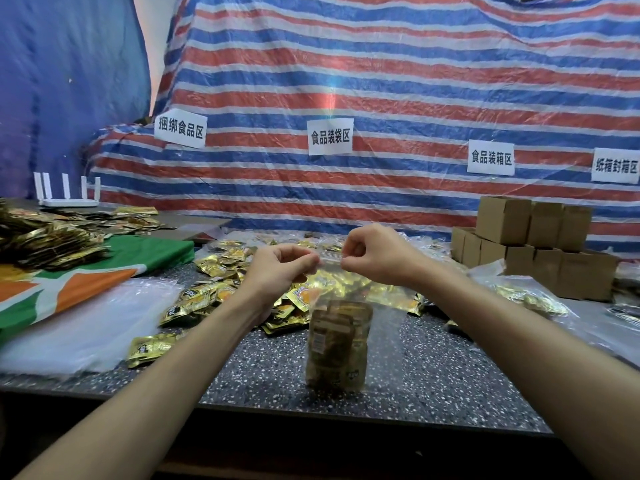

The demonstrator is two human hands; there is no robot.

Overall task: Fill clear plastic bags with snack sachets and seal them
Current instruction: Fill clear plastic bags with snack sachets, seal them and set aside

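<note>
A clear plastic bag (337, 344) hangs upright over the speckled table (433, 372), its lower half packed with several gold snack sachets. My left hand (277, 268) pinches the left end of the bag's zip strip and my right hand (375, 252) pinches the right end, with the strip stretched between them. The bag's bottom rests on or just above the table; I cannot tell which. Behind the bag lies a loose heap of gold sachets (221, 292).
A stack of empty clear bags (83, 327) lies at the left beside a green, orange and white cloth (104, 271). More sachets (45, 237) pile up at far left near a white router (67, 199). Cardboard boxes (540, 244) and filled bags (526, 296) sit at right.
</note>
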